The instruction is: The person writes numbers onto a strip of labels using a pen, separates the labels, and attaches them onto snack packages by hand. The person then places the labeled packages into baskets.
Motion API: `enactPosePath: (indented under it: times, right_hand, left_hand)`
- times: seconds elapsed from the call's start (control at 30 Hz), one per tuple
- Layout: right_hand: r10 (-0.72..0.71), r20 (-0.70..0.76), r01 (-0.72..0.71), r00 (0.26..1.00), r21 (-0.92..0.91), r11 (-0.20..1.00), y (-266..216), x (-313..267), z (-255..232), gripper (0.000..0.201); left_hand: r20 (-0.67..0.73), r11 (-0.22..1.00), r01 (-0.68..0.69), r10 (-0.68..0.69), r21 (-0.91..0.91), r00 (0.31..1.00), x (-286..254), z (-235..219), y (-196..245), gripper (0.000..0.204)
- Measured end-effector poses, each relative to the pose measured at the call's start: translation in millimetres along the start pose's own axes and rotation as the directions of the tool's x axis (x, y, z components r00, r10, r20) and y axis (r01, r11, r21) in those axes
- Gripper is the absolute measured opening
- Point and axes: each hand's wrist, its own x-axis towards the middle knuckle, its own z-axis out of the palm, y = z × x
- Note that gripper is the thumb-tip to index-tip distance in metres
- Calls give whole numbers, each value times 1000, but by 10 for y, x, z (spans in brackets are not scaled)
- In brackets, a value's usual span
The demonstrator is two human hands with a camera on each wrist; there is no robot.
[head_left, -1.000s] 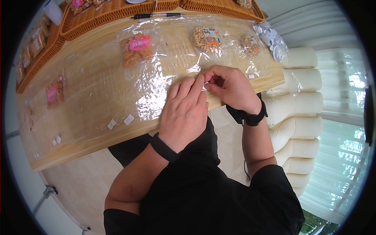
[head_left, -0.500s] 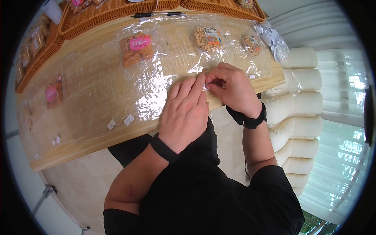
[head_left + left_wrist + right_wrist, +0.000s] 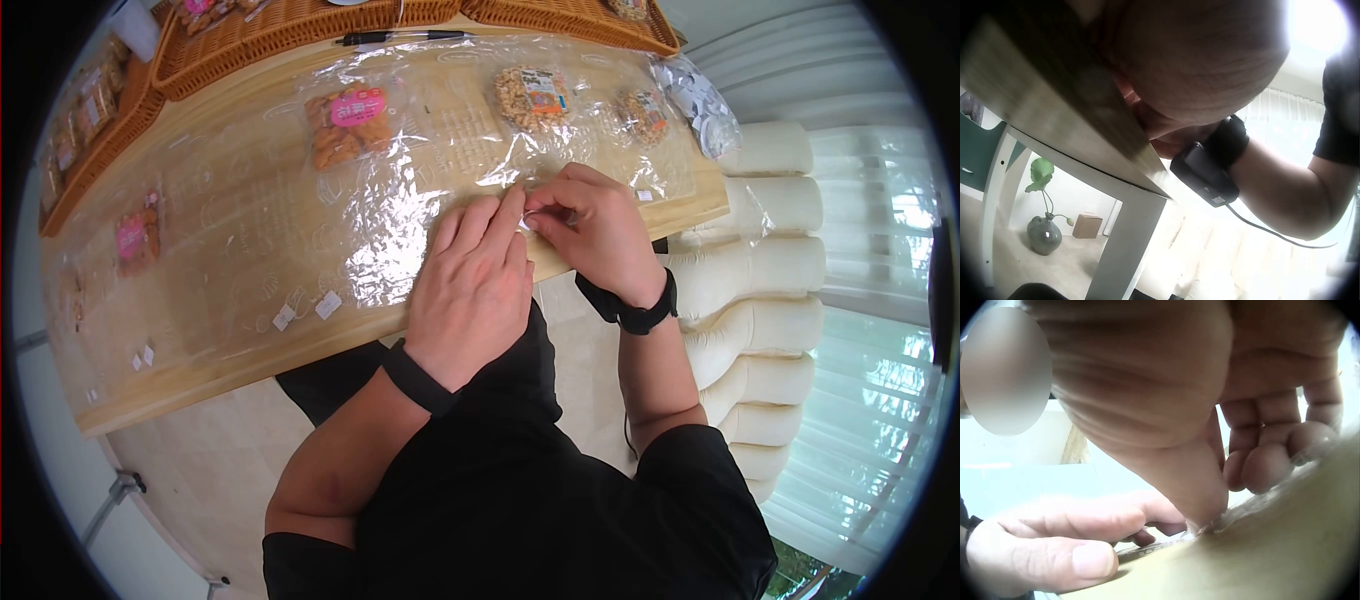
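My left hand [image 3: 470, 280] lies with fairly straight fingers on clear plastic near the front edge of the table, its thumb low over the wood in the right wrist view. Right at its index fingertip, my right hand [image 3: 600, 230] pinches a small white label [image 3: 527, 219] between thumb and forefinger, mostly hidden by the fingers. Under the right fingertips, the right wrist view shows crinkled clear plastic [image 3: 1254, 503]. Beyond the hands lie a bag of brown snacks with a pink label [image 3: 355, 125] and a round nutty cake in clear wrap [image 3: 530, 98].
Wicker baskets [image 3: 300, 45] line the far edge, with a black pen [image 3: 400, 37] before them. A smaller wrapped cake [image 3: 642, 117] and a silvery crumpled wrapper [image 3: 700, 105] are at right. Small white packets [image 3: 328, 304] lie left of the hands. A cream padded seat [image 3: 765, 230] adjoins the table.
My right hand shifts very slightly at the same spot, still pinching the label. The left hand stays in place.
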Motion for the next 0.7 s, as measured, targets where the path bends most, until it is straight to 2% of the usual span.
enactPosePath:
  times: [0.37, 0.47, 0.7]
  right_hand:
    - [4, -37, -4, 999, -6, 1000, -16, -3, 12, 15]
    - [1, -41, -2, 999, -12, 1000, -33, 26, 4, 6]
    - [-12, 22, 13, 1000, -65, 998, -33, 49, -17, 6]
  left_hand:
    - [5, 999, -6, 6, 32, 1000, 6, -2, 8, 21]
    - [5, 1000, -4, 4, 26, 1000, 3, 2, 6, 21]
    - [5, 1000, -11, 10, 27, 1000, 2, 10, 4, 20]
